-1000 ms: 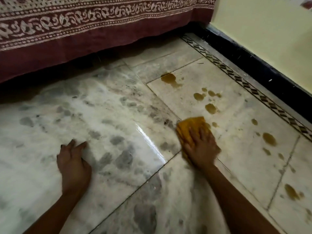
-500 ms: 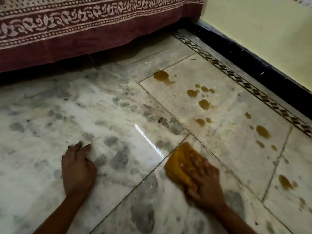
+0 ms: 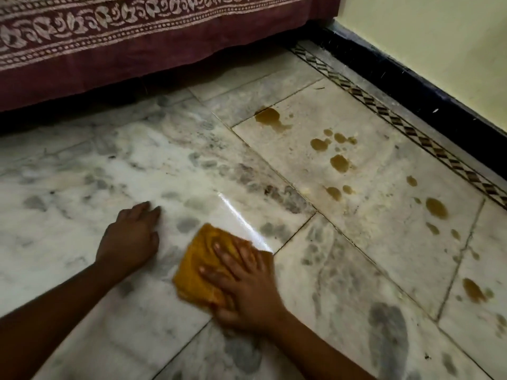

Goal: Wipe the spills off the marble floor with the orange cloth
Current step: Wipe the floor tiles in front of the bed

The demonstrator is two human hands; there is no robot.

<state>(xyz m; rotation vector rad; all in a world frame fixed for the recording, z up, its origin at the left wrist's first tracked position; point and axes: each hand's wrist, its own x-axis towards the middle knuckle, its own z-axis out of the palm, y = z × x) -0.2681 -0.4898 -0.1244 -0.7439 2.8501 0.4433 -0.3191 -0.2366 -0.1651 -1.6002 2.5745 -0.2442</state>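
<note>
The orange cloth [image 3: 196, 266] lies bunched on the marble floor [image 3: 82, 174] in the lower middle of the frame, on a grey-veined tile just left of a tile joint. The right hand [image 3: 244, 286] presses down on it with fingers spread and mostly straight, covering the cloth's right half; it pins the cloth flat rather than clutching it. The left hand [image 3: 129, 237] sits just left of the cloth and apart from it. It lies palm down on bare marble, fingers loosely extended and holding nothing, apparently bracing the person's weight.

The spills [image 3: 340, 163] are brown puddles scattered over the cream tiles in the right half of the frame. There is a larger pool near the tile's upper corner, a cluster of drops below it, and two small spots close to the joint at centre right. More blots run toward the right edge and lower right. All look wet and whole, with no streaks through them. The cloth is well apart from every one, and the grey tile around it shows no brown liquid.

On this showing the job is barely dented: the near tile appears clean, but the whole spattered area is left. The cloth would have to travel up and right across the joint to reach the nearest spots. A maroon printed bedspread [image 3: 123, 50] hangs along the top. At upper right, a black skirting [image 3: 411, 86] and a patterned border strip [image 3: 384, 113] run below the pale wall [image 3: 439, 31].
</note>
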